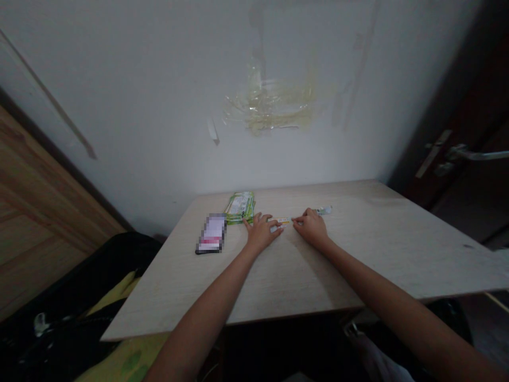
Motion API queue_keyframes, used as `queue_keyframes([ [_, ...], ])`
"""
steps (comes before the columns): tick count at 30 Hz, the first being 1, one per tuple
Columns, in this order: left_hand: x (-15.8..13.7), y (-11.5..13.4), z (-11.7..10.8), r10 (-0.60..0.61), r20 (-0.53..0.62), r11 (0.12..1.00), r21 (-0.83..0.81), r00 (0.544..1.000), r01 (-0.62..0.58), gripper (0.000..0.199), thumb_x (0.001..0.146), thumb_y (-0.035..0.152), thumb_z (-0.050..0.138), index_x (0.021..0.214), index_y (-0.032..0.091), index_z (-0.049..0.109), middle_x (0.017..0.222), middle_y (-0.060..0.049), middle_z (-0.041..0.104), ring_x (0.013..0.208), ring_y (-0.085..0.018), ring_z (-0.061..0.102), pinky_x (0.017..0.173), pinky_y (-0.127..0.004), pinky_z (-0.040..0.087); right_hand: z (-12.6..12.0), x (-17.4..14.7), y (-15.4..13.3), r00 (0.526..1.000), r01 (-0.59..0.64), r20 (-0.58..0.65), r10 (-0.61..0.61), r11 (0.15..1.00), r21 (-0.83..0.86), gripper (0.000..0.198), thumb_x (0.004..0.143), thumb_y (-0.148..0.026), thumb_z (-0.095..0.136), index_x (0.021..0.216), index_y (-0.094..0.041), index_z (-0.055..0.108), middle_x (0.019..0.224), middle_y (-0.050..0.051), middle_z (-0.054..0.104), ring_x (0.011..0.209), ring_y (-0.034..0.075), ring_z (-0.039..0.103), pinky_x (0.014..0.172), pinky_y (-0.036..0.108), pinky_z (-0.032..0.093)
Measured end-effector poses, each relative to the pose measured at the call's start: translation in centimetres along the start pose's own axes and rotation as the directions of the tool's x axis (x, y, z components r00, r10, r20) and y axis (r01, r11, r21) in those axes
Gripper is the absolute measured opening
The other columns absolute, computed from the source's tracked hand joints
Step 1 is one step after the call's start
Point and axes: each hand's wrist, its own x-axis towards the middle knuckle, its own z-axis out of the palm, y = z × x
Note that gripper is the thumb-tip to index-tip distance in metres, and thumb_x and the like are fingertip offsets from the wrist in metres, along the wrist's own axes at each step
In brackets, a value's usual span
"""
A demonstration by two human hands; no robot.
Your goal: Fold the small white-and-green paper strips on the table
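My left hand rests on the table, thumb and forefinger closed on a small white printed packet with a yellow-orange band. Its other fingers are spread toward a stack of green-and-white packets, the nearest fingertip at the stack's edge. Just right of the small packet, my right hand has its thumb and forefinger pinched together low over the table. A tiny greenish bit shows at those fingertips, too small to name. Beyond the right knuckles lies a pale, greenish strip-like wrapper, partly hidden by the hand.
A phone with a blurred-out screen lies left of the stack. The pale wooden table meets a wall marked with old tape. A dark door with a metal handle stands right; a wooden panel is left.
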Motion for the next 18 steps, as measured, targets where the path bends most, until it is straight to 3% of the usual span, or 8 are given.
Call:
queue_keyframes([
  [11,-0.26,0.09,-0.16,0.064,0.034,0.998,-0.001,0.997,-0.064,0.028,0.091,0.056,0.055,0.115,0.052,0.068,0.134,0.002,0.060,0.133,-0.032,0.038,0.113,-0.071,0.004,0.14,0.31,0.59,0.994,0.096,-0.054,-0.092,0.992,0.087,0.030,0.093,-0.030,0.054,0.113,-0.018,0.074,0.108,0.011,0.061,0.102,0.021,0.055,0.094,0.030,0.040],
  [18,-0.20,0.11,-0.38,0.051,0.079,0.999,0.001,0.996,-0.051,0.032,0.091,0.058,0.053,0.119,0.053,0.065,0.136,0.002,0.058,0.131,-0.031,0.038,0.113,-0.067,0.007,0.66,0.63,0.91,0.993,0.113,-0.033,-0.110,0.988,0.108,0.025,0.092,-0.030,0.056,0.100,-0.018,0.076,0.103,0.010,0.063,0.100,0.021,0.057,0.093,0.030,0.041],
])
